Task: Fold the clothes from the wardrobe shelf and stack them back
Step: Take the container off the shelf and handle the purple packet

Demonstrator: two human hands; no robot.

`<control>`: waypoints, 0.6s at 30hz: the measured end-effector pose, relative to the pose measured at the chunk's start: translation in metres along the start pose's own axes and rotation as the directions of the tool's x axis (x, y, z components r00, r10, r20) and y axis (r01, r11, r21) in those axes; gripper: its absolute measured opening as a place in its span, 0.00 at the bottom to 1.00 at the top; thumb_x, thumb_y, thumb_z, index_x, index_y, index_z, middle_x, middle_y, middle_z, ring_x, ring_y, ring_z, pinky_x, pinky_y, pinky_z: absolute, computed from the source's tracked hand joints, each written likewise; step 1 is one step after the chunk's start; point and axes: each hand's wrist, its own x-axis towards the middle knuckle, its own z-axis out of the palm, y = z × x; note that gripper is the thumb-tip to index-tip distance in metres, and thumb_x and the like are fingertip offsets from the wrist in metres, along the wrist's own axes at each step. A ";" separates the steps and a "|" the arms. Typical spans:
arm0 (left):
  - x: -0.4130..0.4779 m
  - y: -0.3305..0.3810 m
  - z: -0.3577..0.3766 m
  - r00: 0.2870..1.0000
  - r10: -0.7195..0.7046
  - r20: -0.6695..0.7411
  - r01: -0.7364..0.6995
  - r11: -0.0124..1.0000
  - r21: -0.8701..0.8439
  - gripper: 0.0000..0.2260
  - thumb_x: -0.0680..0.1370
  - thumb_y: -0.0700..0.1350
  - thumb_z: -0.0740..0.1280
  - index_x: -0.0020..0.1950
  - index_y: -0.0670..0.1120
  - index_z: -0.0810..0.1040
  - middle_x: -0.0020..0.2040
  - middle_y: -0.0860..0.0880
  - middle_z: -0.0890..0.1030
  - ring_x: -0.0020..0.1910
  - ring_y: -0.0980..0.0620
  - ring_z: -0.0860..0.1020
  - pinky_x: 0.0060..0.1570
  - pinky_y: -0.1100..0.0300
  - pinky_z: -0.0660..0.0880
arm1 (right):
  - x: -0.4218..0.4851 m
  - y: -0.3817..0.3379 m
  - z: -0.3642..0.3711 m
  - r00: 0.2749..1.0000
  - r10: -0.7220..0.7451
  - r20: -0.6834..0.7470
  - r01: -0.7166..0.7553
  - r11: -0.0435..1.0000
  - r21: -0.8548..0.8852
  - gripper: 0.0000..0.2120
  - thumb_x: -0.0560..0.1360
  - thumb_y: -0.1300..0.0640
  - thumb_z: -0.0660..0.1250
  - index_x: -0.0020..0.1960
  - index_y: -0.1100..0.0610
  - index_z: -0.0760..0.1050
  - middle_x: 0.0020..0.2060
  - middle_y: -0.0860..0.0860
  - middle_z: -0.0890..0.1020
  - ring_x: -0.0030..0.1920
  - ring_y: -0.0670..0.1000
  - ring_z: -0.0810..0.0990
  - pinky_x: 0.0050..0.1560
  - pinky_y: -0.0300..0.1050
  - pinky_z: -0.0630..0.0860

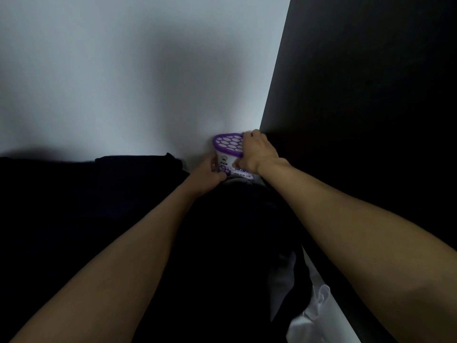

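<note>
Purple-lidded tub (228,147) gripped from both sides, deep in the back corner against pale wall (111,82) and dark side panel (371,82). Right hand (258,152) clamped over the lid's right edge, fingers curled closed; left hand (210,173) pinching the tub's lower left side. Dark clothes (99,206) piled just in front and to the left, beneath both forearms, nearer the left hand; long axis hard to tell in the gloom. Probably shifting the tub aside to free room for stacking.
</note>
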 end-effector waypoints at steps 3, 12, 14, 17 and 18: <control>0.000 -0.002 -0.001 0.999 0.029 0.028 -0.028 0.999 -0.015 0.25 0.75 0.32 0.66 0.71 0.46 0.70 0.63 0.45 0.80 0.62 0.49 0.79 0.66 0.52 0.73 | -0.001 -0.001 0.004 0.998 -0.034 -0.055 0.032 0.999 -0.032 0.42 0.67 0.50 0.79 0.73 0.60 0.62 0.67 0.58 0.72 0.68 0.59 0.70 0.66 0.51 0.69; -0.012 0.007 0.001 0.990 0.017 -0.142 -0.028 0.997 -0.077 0.19 0.77 0.30 0.64 0.67 0.40 0.75 0.59 0.47 0.81 0.58 0.51 0.79 0.48 0.74 0.74 | -0.006 -0.002 -0.003 0.999 -0.038 0.035 0.040 0.997 -0.059 0.45 0.67 0.48 0.79 0.75 0.56 0.59 0.68 0.57 0.71 0.68 0.59 0.70 0.64 0.55 0.72; -0.020 0.015 -0.004 0.939 0.000 -0.345 -0.032 0.996 -0.087 0.17 0.78 0.31 0.62 0.67 0.36 0.74 0.59 0.42 0.81 0.58 0.48 0.79 0.55 0.67 0.75 | -0.015 -0.002 -0.012 0.996 -0.054 0.066 0.060 0.995 -0.079 0.45 0.67 0.49 0.79 0.76 0.55 0.58 0.69 0.58 0.68 0.71 0.59 0.66 0.67 0.57 0.69; -0.042 0.033 -0.008 0.901 -0.026 -0.432 -0.074 0.974 -0.214 0.16 0.78 0.31 0.59 0.65 0.36 0.73 0.56 0.39 0.83 0.58 0.44 0.80 0.61 0.51 0.74 | -0.034 -0.002 -0.028 0.996 -0.084 0.028 0.086 0.993 -0.086 0.42 0.69 0.49 0.77 0.75 0.56 0.59 0.72 0.58 0.63 0.74 0.59 0.59 0.70 0.56 0.66; -0.052 0.040 -0.009 0.898 -0.016 -0.439 -0.091 0.971 -0.222 0.15 0.78 0.31 0.59 0.63 0.37 0.74 0.55 0.40 0.83 0.57 0.44 0.80 0.61 0.52 0.74 | -0.042 -0.004 -0.033 0.996 -0.085 0.003 0.085 0.994 -0.071 0.41 0.70 0.49 0.76 0.75 0.57 0.59 0.73 0.58 0.62 0.74 0.59 0.58 0.69 0.57 0.66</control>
